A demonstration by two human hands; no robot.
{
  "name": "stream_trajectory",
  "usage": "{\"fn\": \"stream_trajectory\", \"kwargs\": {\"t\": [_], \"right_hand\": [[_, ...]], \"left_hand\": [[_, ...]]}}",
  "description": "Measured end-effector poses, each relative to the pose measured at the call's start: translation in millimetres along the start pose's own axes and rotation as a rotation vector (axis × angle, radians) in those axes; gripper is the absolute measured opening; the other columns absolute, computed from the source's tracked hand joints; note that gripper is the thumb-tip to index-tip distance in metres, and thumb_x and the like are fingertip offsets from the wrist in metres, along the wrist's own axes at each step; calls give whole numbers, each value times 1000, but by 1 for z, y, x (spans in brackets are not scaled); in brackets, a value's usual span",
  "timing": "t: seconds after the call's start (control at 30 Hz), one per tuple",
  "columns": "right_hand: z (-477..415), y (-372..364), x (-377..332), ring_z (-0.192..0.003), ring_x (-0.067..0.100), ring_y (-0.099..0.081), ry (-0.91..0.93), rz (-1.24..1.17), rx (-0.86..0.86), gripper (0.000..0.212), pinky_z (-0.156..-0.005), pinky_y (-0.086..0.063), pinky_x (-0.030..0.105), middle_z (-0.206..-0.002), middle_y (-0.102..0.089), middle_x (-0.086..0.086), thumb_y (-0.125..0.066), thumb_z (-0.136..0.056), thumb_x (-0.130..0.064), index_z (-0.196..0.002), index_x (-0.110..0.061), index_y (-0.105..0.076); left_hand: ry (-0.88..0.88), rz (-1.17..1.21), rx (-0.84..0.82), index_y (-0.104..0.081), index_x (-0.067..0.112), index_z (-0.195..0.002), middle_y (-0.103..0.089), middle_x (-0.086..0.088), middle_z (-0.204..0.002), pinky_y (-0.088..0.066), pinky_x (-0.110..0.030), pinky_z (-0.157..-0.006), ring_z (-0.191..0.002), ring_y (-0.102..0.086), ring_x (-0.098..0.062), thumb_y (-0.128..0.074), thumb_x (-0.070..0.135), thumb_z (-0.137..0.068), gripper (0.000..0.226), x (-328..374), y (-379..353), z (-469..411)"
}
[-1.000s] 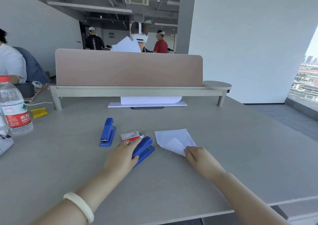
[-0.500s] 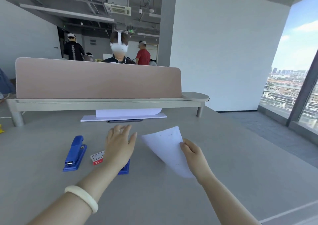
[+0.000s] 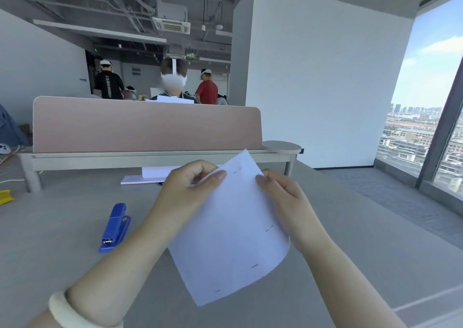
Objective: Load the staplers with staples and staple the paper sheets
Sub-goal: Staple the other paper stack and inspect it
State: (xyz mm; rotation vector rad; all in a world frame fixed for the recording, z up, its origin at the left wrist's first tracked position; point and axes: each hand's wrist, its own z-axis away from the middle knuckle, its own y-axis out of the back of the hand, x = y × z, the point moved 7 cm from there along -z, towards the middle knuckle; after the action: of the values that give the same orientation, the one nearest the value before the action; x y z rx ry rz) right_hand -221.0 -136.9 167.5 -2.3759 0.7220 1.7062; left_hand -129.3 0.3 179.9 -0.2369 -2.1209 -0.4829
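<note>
I hold white paper sheets (image 3: 233, 240) up in front of me above the grey table (image 3: 350, 252); several staples show along their edges. My left hand (image 3: 185, 192) pinches the sheets' upper left edge. My right hand (image 3: 283, 200) grips their right edge. One blue stapler (image 3: 115, 227) lies shut on the table to the left of my left arm. The second blue stapler and the staple box are hidden behind my arm and the sheets.
A pink divider panel (image 3: 147, 124) on a shelf rail crosses the table's far side, with a stack of white paper (image 3: 150, 174) under it. A yellow object (image 3: 5, 197) lies at the far left. People stand and sit beyond the divider. A window is on the right.
My left hand left the second stapler and took hold of the sheets. My right hand lifted the sheets off the table. The view swung up and to the right.
</note>
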Motion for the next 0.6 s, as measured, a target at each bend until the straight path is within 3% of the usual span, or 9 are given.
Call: {"fn": "stream_trajectory", "kwargs": {"t": [0.07,0.2,0.27,0.37,0.47,0.6], "right_hand": [[8,-6,-17,-71,20,-38,27,-48,-27,41,-70,-27,33,-78,-42,6,-46,-86,-36,-80,5,-43],[20,-14,-41,-76,20,-39,89,-50,-53,50,-74,-27,36,-83,-44,4,-46,-81,-41,-85,9,-44],[26,-16,-49,-75,19,-41,121,-59,-48,49,-73,-28,35,-82,-46,6,-47,-80,-40,-85,9,-46],[39,-16,-62,-66,17,-43,177,-72,-32,35,-66,-31,30,-71,-46,7,-46,-81,-34,-66,-2,-50],[52,-15,-80,-51,11,-39,261,-84,-10,37,-48,-32,16,-53,-44,-9,-46,-82,-29,-46,-22,-45],[61,-16,-96,-50,9,-38,350,-134,-11,37,-45,-30,12,-54,-44,-9,-46,-82,-25,-45,-23,-45]], "left_hand": [[-17,49,23,-62,14,-71,-57,14,-64,-37,-15,-56,-61,-48,-5,-60,26,-84,18,18,10,11],[-61,124,42,-63,12,-72,-62,-8,-75,-38,-28,-61,-68,-53,-15,-64,32,-79,21,46,26,30],[-77,133,38,-63,12,-71,-62,-7,-73,-39,-21,-55,-64,-53,-14,-65,32,-78,21,53,30,38],[-105,167,55,-62,15,-66,-59,3,-65,-34,-11,-39,-52,-50,-11,-65,28,-80,19,66,37,50],[-193,175,59,-63,16,-67,-61,4,-66,-39,-15,-52,-59,-53,-9,-64,42,-68,27,84,44,60],[-259,229,61,-63,18,-64,-62,12,-62,-41,-9,-52,-57,-54,-5,-59,46,-61,28,99,50,68]]}}
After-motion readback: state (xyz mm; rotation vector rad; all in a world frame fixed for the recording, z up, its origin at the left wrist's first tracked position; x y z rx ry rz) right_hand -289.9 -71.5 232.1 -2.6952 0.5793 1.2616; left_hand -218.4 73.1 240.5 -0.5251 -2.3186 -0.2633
